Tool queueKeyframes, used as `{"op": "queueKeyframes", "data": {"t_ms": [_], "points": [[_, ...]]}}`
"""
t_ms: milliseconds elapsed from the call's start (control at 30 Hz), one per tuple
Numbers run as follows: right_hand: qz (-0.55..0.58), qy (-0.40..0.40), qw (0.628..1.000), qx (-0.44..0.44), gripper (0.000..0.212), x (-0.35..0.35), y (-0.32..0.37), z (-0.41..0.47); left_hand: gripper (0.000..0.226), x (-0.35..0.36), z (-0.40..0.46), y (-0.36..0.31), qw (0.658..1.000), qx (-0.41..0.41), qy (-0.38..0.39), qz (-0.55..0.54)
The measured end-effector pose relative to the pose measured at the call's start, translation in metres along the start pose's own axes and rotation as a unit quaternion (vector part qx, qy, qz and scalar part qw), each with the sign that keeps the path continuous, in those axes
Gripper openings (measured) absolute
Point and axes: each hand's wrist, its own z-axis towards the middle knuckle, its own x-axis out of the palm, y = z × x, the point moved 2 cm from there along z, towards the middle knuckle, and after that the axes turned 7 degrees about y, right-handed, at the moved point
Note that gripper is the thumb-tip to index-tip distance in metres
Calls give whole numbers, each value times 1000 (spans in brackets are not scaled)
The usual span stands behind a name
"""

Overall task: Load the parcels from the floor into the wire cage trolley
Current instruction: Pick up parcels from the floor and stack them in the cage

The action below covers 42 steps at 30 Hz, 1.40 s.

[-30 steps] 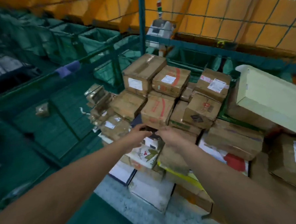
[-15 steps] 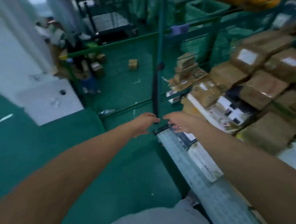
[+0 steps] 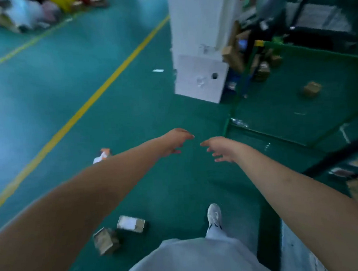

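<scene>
Head view, looking down at the green floor [image 3: 176,187]. The landmark is the person's white shoe [image 3: 214,215], planted low in the frame.

Two small parcels lie on the floor to the left of the shoe and well apart from it. One is a small brown cardboard box with a white label on its upper face [image 3: 131,223], lying flat. The other, a small plain brown cardboard box [image 3: 106,240], sits just beside it on the side farther from the shoe, tipped onto an edge; whether the two touch cannot be told. A small white-and-orange packet [image 3: 102,156] lies farther up the floor, beyond and left of the shoe.

The left hand [image 3: 174,141] and right hand [image 3: 220,148] reach forward above the shoe, close together but apart; the fingers [image 3: 219,159] of both hang loosely spread and grip nothing.

The green-framed wire cage trolley [image 3: 297,108] stands up and to the right of the shoe; one small brown box [image 3: 311,88] lies inside it.

Handling, as a judgement: both floor boxes look light, rigid and dry, so neither should sag or slip. Each seems small enough for one hand across opposite side faces. The tipped box is best taken by its raised edges, since it may roll if pressed from above.
</scene>
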Motion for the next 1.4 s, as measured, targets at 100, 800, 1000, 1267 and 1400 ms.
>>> {"op": "queueKeyframes", "data": {"t_ms": [100,800,1000,1267,1400], "points": [[-71,57,996,-20,56,57,52,27,21,-65,-22,43,995,-28,-68,-62],[-361,288,887,-11,46,319,284,211,40,-327,-69,267,831,-227,-326,-389],[-371,269,887,-51,40,344,355,252,40,-379,-48,264,812,-198,-340,-430],[-401,276,871,-69,35,390,425,292,38,-459,-16,287,796,-172,-342,-469],[-408,276,868,-58,30,424,460,339,40,-522,21,318,802,-173,-323,-472]]}}
